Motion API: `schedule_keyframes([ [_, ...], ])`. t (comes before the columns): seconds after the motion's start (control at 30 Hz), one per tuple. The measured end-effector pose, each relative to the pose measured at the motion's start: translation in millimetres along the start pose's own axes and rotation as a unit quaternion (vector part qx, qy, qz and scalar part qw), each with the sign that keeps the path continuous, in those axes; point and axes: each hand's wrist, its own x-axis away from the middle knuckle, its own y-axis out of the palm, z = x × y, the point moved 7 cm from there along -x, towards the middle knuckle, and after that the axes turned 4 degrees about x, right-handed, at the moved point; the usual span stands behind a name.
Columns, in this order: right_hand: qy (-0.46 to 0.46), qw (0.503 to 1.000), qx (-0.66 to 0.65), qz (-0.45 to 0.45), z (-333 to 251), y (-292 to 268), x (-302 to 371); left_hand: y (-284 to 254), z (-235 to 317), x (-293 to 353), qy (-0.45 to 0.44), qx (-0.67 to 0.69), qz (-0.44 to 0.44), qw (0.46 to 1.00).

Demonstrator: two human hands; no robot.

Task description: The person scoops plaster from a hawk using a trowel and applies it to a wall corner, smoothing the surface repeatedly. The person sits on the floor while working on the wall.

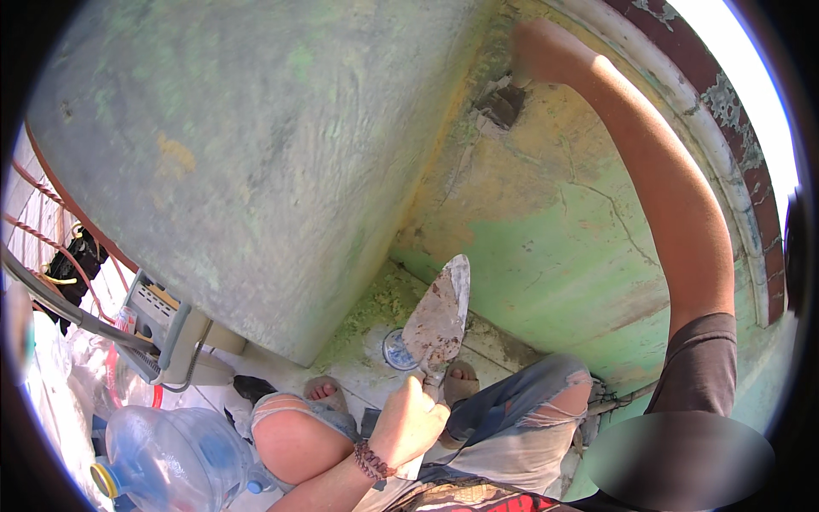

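My left hand (411, 425), with a braided bracelet at the wrist, is closed around the handle of a pointing trowel (438, 317). Its leaf-shaped blade points up and away from me, smeared with pale and brown residue. My right arm stretches up along the right side to the green wall (554, 256). There my right hand (546, 53) is at the yellowed upper part, its fingers blurred and hard to make out. Just below and left of that hand is a dark broken patch (502, 104). A crack runs down the wall to its right.
A large grey-green slab (281, 145) rises on the left, meeting the wall in a corner. A blue round object (397, 350) lies on the tiled floor by my feet. At lower left are a big clear water bottle (183, 456), a grey machine (175, 328) and reddish rods (55, 243).
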Motion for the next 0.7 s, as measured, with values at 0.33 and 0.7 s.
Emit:
schedule_keyframes([
  [0.33, -0.348, 0.795, 0.481, 0.125, 27, 27, -34, -4, 14, 0, -0.056, -0.013, -0.007, 0.998],
  [0.7, -0.295, 0.829, 0.46, 0.12, 21, -26, -31, -6, 12, -1, 0.009, 0.019, 0.03, 0.999],
])
